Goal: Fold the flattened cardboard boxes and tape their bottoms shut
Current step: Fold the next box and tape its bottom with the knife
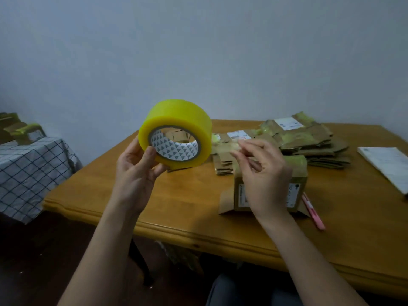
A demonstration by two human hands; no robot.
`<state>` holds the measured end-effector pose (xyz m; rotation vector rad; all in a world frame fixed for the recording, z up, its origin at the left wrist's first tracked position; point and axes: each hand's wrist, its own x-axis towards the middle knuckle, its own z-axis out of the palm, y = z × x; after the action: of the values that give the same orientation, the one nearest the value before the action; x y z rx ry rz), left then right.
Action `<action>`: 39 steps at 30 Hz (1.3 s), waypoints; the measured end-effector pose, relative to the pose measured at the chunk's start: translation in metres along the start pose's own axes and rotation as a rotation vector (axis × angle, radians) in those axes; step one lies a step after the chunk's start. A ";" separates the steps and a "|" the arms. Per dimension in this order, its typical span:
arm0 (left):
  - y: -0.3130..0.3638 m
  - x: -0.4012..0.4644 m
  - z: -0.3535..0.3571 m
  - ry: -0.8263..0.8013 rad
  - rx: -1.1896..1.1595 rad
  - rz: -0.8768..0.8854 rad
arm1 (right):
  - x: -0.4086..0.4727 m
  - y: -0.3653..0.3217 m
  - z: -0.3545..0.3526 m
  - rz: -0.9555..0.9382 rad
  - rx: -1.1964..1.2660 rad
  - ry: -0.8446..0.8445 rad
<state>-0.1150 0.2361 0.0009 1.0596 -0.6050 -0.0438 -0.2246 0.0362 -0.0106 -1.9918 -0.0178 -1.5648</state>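
My left hand (134, 171) holds a yellow tape roll (176, 124) up above the table's left end, thumb on the core's rim. My right hand (262, 173) pinches the free strip of tape (223, 147) pulled out rightward from the roll. Right behind that hand a folded cardboard box (295, 184) stands on the wooden table (176, 206), bottom side up with yellowish tape on it and its flaps splayed on the tabletop. Flattened cardboard boxes (313, 138) lie in a pile at the table's back.
A pink pen (313, 213) lies to the right of the box. A white booklet (386, 164) rests at the table's right edge. On the left, a checked cloth (26, 168) covers a low surface bearing taped boxes (24, 131). The near table edge crosses in front of me.
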 end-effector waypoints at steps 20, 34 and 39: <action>-0.049 0.039 0.151 -0.203 0.045 -0.087 | 0.037 0.090 -0.119 0.248 -0.045 0.026; -0.076 0.040 0.142 -0.150 0.241 -0.107 | 0.022 0.120 -0.100 0.583 0.439 -0.065; -0.090 0.035 0.133 -0.128 0.226 -0.191 | 0.005 0.131 -0.089 0.689 0.412 0.071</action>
<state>-0.1279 0.0730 -0.0124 1.3399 -0.6323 -0.2158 -0.2542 -0.1135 -0.0525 -1.4050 0.3158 -1.0706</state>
